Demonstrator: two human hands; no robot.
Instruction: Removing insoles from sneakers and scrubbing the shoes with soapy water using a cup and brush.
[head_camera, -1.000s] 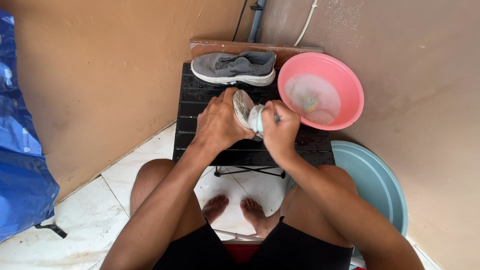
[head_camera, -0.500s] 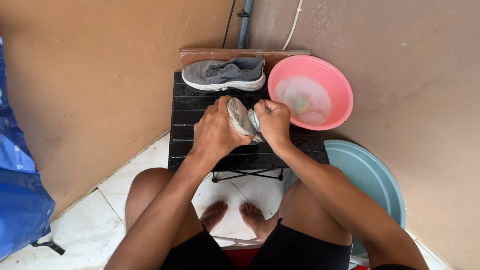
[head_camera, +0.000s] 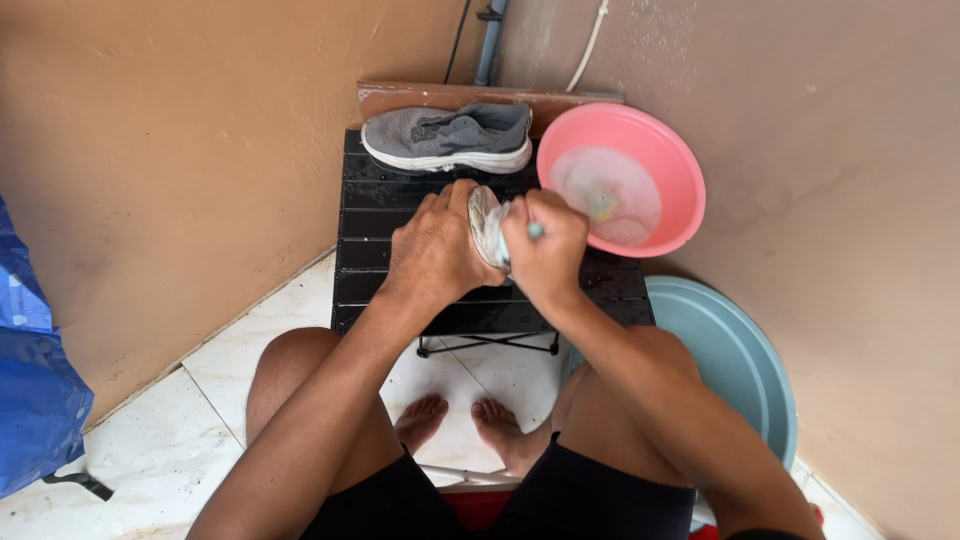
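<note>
While both forearms reach forward over the knees, the left hand (head_camera: 432, 250) has its grip wrapped round a shoe (head_camera: 486, 222) held on edge above the black surface (head_camera: 385, 255). Right hand (head_camera: 545, 250) is fisted tight on a brush (head_camera: 536, 230), only a bluish bit of handle showing, bristles hidden against the shoe. Most of that shoe is covered by fingers tbh. Second shoe (head_camera: 450, 138) sits at the far edge by the wall, pink basin (head_camera: 680, 170) overhangs the right corner, blue tub (head_camera: 735, 360) crowds the right side. Left side is open floor.
</note>
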